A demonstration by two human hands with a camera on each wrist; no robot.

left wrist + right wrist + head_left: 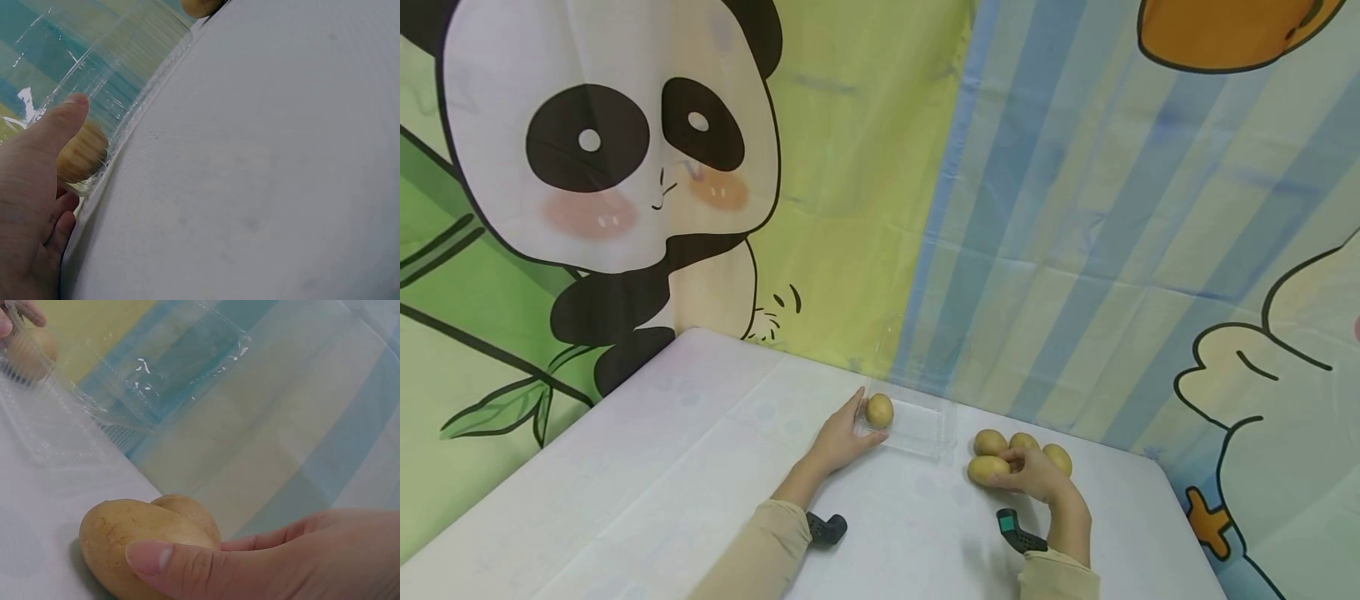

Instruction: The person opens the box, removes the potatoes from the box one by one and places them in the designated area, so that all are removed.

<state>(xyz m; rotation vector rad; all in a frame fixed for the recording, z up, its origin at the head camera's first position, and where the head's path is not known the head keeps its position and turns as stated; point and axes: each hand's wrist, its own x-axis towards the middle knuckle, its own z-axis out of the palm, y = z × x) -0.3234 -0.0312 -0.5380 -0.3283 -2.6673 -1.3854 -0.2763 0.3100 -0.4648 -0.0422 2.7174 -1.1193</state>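
My left hand grips the left end of a clear plastic box, its thumb along the near wall in the left wrist view. Inside that end sits one potato. The box's transparent lid stands raised at the back. On the right, my right hand pinches a potato between thumb and fingers, low over the table. Right behind it lie more potatoes: one at the left, a middle one partly hidden by the hand, and one at the right.
The white-covered table ends at a printed curtain hanging behind the box and potatoes. Dark wrist-worn devices show at both sleeves, a left one and a right one.
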